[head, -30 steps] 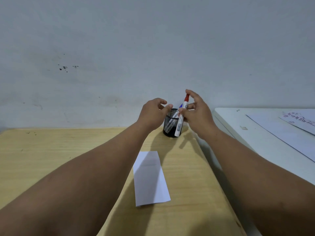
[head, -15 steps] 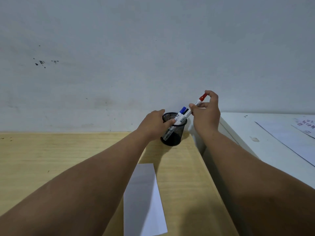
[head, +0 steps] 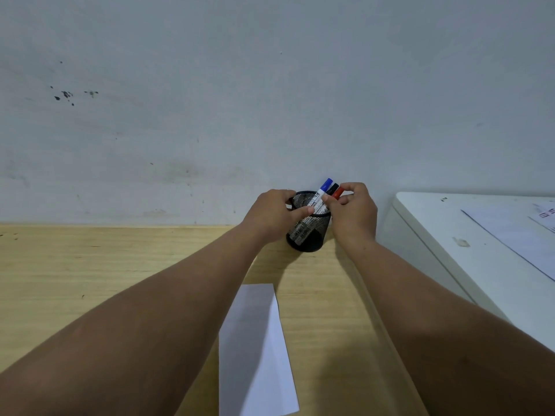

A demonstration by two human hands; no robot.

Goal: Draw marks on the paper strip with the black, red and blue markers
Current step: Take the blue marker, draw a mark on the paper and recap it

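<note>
— Where are the markers?

— All three lean right in the black mesh cup (head: 309, 232) on my wooden surface (head: 120, 265); my right hand (head: 354, 211) pinches the red-capped marker (head: 338, 192) (nearest it).

— Left?

— My left hand (head: 270, 214) grips the cup's rim; the white paper strip (head: 255, 349) lies nearer me.

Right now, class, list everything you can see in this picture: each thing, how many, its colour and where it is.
Markers: three, capped blue, black and red, standing in the pen cup.
Pen cup: one, black mesh, far edge of the wooden desk.
Paper strip: one, white, on the desk, near side.
Wooden desk: one, light wood.
White table: one, at right, bearing sheets of paper.
Left hand: grips the cup.
Right hand: fingers on the red marker.
</note>
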